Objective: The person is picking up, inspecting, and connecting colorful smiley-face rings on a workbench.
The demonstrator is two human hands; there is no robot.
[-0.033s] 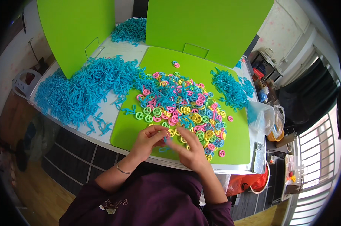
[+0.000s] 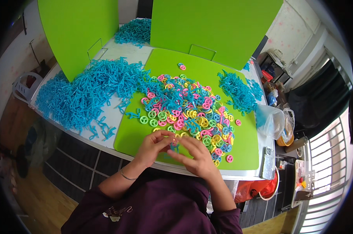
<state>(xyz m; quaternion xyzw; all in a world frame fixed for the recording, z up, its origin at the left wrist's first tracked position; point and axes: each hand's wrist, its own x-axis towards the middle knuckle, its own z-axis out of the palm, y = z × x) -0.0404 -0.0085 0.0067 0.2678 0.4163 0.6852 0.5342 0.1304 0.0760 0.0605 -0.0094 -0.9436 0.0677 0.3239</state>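
Close to the near edge of the green mat, my left hand [image 2: 153,146] pinches a small blue plastic piece [image 2: 175,147] with something pink at its top. Its exact shape is partly hidden by my fingers. My right hand [image 2: 196,156] is just right of it, fingers and thumb spread around the piece without a visible grip. Just beyond both hands lies a heap of small spoked plastic wheels [image 2: 207,142] in pink, yellow, green and blue. Blue forked plastic pieces [image 2: 172,97] are scattered over the top of that heap.
A large mound of blue forked pieces [image 2: 86,93] covers the table's left side; a smaller pile [image 2: 237,91] is at right. Upright green boards [image 2: 215,31] stand behind. A phone [image 2: 267,163] lies at the right edge, near a clear plastic bag [image 2: 271,121].
My right hand's fingers have shifted slightly, with the thumb lower and farther left beneath the blue piece. My left hand stays in place, still pinching.
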